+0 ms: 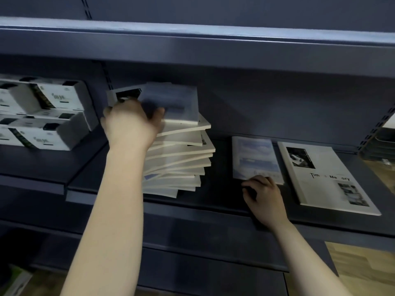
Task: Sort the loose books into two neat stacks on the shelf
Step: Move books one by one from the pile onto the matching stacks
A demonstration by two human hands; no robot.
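Observation:
A tall, skewed pile of books (181,159) stands at the left of the dark shelf (218,201). My left hand (130,122) grips the top blue-covered book (171,101) of that pile, thumb over its cover. To the right lies a small blue-and-white book (254,157) flat on the shelf. My right hand (264,197) rests at its near edge with fingers curled; whether they hold the book is unclear. Further right lies a larger white book titled "Time Memory" (324,178).
White boxes (42,112) are stacked on the neighbouring shelf at the left. An upper shelf (192,48) hangs low over the books. A slotted upright (376,129) bounds the right side, with trays beyond it. Wooden floor shows at the lower right.

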